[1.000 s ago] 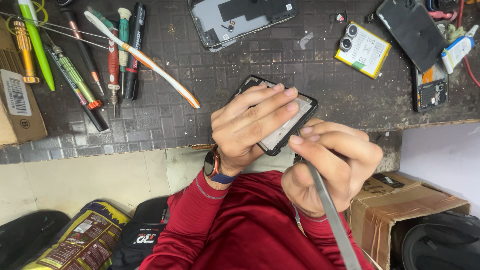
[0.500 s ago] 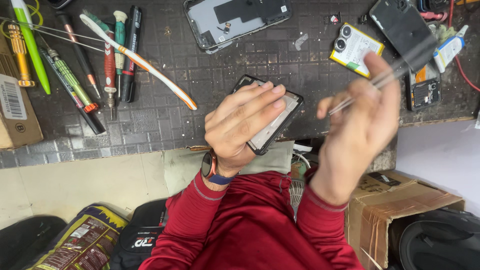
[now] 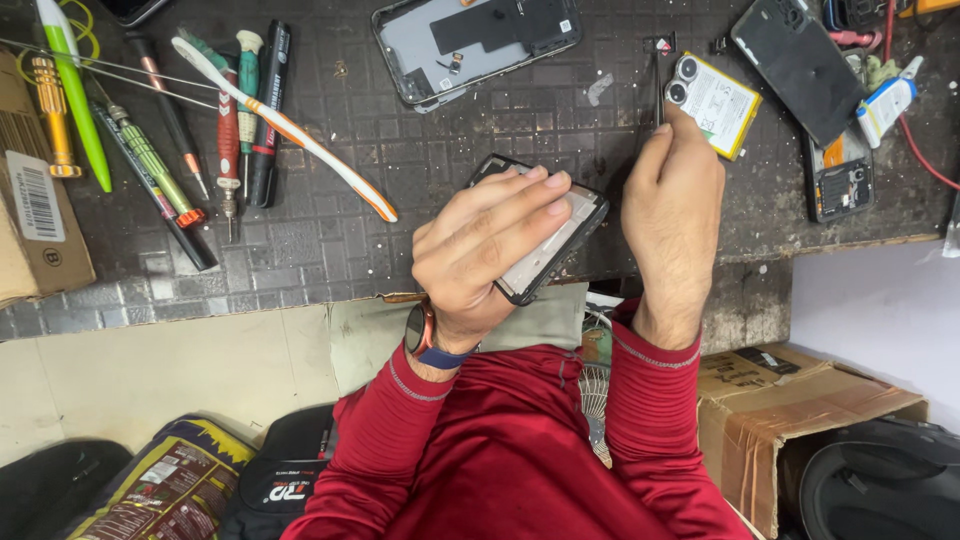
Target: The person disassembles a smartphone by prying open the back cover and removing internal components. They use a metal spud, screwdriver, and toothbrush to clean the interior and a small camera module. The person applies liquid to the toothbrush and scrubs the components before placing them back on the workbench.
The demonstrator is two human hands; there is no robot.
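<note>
The head view is the only one, looking down over a dark gridded table (image 3: 330,240).

The left hand (image 3: 490,245) lies flat on a black phone (image 3: 560,240), fingers pressed together across its pale upper face and thumb tucked under the near edge, holding it at the table's front edge. The phone's long axis runs slantwise, from the near side up toward the far left.

The right hand (image 3: 675,205) is raised just right of the phone, its fingers closed in a pinch on thin dark tweezers (image 3: 656,90). These stand nearly along the line away from the person, tips pointing to the far side, close to a small red-marked part (image 3: 663,45); whether the tips touch it is too fine to tell. The right hand is the nearer one to that part, which lies straight beyond it.

Just beside its knuckles sits a yellow-edged battery with a twin camera module (image 3: 712,100). Farther off lie an open grey phone housing (image 3: 475,45), a toothbrush (image 3: 285,125) and screwdrivers (image 3: 150,160).
</note>
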